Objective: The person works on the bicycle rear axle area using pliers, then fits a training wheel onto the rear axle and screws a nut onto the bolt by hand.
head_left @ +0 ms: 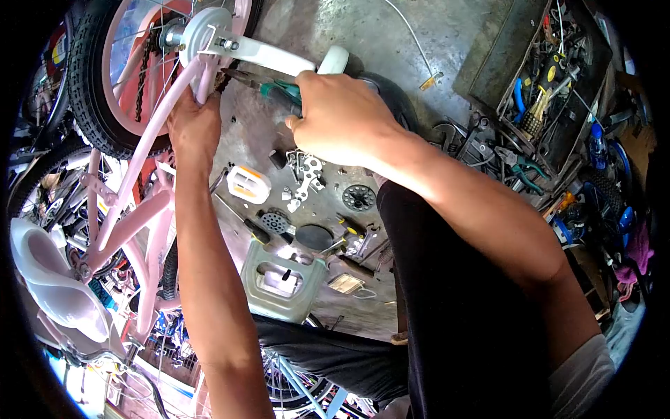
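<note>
A pink bicycle frame point(144, 150) lies on the left, its black-tyred wheel point(89, 84) at the top. My right hand point(342, 112) is closed round green-handled pliers point(278, 91), whose jaws point left to the chain area below the wheel hub point(169, 36). My left hand point(195, 126) is at the frame tubes under the hub; its fingertips are hidden behind the tubes. A white training-wheel arm point(269, 56) runs from the hub to a small white wheel point(333, 61), just above my right hand.
Below my hands on the floor lie a pedal point(248, 184), a round sprocket point(358, 197), metal plates and screwdrivers. A plastic stool point(285, 279) stands near my legs. Another pair of pliers point(520, 167) and a tool tray point(548, 84) are at the right.
</note>
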Demonstrator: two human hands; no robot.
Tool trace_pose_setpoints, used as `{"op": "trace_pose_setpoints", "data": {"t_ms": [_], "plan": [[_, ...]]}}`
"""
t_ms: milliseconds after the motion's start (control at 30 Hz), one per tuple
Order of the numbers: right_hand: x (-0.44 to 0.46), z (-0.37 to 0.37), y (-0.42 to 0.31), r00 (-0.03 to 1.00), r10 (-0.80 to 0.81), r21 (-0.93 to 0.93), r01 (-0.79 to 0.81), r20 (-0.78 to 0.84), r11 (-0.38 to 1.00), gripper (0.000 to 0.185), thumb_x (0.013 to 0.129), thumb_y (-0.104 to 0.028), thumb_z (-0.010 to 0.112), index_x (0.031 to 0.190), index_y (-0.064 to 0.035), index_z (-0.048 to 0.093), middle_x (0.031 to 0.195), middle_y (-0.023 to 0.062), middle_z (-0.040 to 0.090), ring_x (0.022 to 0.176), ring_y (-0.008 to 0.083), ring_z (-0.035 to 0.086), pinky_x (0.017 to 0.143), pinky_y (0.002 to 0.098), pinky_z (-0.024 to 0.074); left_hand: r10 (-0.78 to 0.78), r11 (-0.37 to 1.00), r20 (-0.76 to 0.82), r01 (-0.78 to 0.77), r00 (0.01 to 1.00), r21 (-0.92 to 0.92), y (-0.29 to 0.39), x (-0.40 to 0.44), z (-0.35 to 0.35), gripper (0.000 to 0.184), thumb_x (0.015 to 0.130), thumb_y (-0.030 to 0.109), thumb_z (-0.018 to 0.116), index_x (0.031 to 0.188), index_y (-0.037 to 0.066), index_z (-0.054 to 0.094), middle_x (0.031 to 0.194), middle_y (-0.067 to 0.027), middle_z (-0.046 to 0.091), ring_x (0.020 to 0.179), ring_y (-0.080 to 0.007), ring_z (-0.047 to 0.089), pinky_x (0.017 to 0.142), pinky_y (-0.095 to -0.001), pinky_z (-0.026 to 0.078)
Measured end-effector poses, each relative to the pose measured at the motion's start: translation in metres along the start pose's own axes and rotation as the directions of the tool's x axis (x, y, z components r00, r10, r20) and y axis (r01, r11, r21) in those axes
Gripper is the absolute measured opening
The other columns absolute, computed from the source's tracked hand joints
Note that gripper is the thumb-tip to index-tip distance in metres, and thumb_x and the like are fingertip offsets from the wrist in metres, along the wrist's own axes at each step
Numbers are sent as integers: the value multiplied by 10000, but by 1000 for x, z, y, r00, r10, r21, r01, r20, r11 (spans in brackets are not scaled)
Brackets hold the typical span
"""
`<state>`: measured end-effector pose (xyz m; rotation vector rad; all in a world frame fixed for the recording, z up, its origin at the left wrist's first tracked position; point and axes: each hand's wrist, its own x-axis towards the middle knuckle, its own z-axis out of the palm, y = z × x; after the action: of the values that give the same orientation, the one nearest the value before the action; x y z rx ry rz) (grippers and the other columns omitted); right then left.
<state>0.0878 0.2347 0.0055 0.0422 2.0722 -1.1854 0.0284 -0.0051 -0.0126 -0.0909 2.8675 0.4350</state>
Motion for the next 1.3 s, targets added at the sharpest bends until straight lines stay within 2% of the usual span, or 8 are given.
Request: {"op": "trace_pose_setpoints", "data": {"t_ms": [333, 600, 733, 833, 900, 933, 1133, 1300], "plan": [[9, 2, 9, 998, 59, 39, -60, 29, 997, 386, 892, -265, 659, 1117, 44, 610, 904, 202, 707, 927, 361, 696, 834, 449, 515, -54, 997, 28, 52, 998, 54, 8, -1, -4, 590, 880, 260, 635, 1447, 162, 505, 1272, -220, 616, 1199, -385, 575, 1061, -451, 405], [16, 20, 21, 994, 95, 366, -106, 49, 924, 341, 873, -226, 687, 1113, 11, 635, 790, 97, 672, 728, 188, 639, 664, 347, 468, -30, 999, 20, 29, 999, 42, -1, 2, 0, 577, 875, 280, 640, 1426, 151, 527, 1258, -247, 610, 1190, -401, 571, 1052, -463, 408], [12, 24, 23, 999, 35, 247, -26, -33, 969, 316, 879, -226, 680, 1099, -5, 634, 777, 87, 658, 709, 163, 614, 644, 331, 455, 79, 972, -84, -58, 993, 226, -3, -8, -2, 560, 882, 201, 644, 1398, 36, 500, 1233, -224, 632, 1133, -374, 608, 985, -437, 442], [8, 22, 22, 999, 8, 276, 4, -42, 961, 345, 895, -224, 667, 1169, -16, 642, 703, 63, 636, 644, 142, 588, 604, 335, 448, 148, 989, -134, -145, 980, 27, 15, -43, -15, 562, 923, 250, 665, 1396, 0, 493, 1341, -241, 590, 1205, -353, 600, 1029, -403, 441], [5, 16, 18, 1000, -21, 267, 26, -21, 963, 362, 887, -212, 686, 1177, -1, 645, 689, 43, 615, 637, 129, 558, 618, 321, 457, 227, 972, -315, -233, 922, 19, 25, -81, -17, 461, 922, 126, 646, 1343, -19, 528, 1263, -227, 631, 1154, -348, 625, 1022, -400, 450], [9, 16, 22, 1000, -28, 231, 26, 8, 973, 543, 857, -289, 650, 1258, 72, 586, 1083, 291, 678, 1068, 394, 652, 928, 437, 497, 234, 969, -399, -245, 887, 24, 30, -104, -15, 425, 921, 89, 637, 1319, -23, 542, 1234, -219, 644, 1137, -340, 632, 1018, -397, 453], [13, 22, 28, 999, -37, 236, 36, 1, 971, 509, 868, -294, 674, 1239, 50, 613, 1037, 210, 710, 993, 304, 680, 879, 361, 489, -362, 873, -134, 285, 922, -396, 17, -261, 81, 340, 891, 44, 631, 1221, -10, 577, 1083, -191, 641, 958, -327, 644, 840, -407, 509], [15, 26, 32, 995, -83, 256, 96, -62, 962, 417, 854, -286, 698, 1143, 15, 673, 1028, 150, 722, 915, 211, 660, 834, 323, 477, -650, 703, 67, 632, 757, -326, 9, -381, 137, 275, 906, 54, 611, 1172, -9, 584, 1001, -179, 637, 891, -327, 641, 811, -416, 504]]}}
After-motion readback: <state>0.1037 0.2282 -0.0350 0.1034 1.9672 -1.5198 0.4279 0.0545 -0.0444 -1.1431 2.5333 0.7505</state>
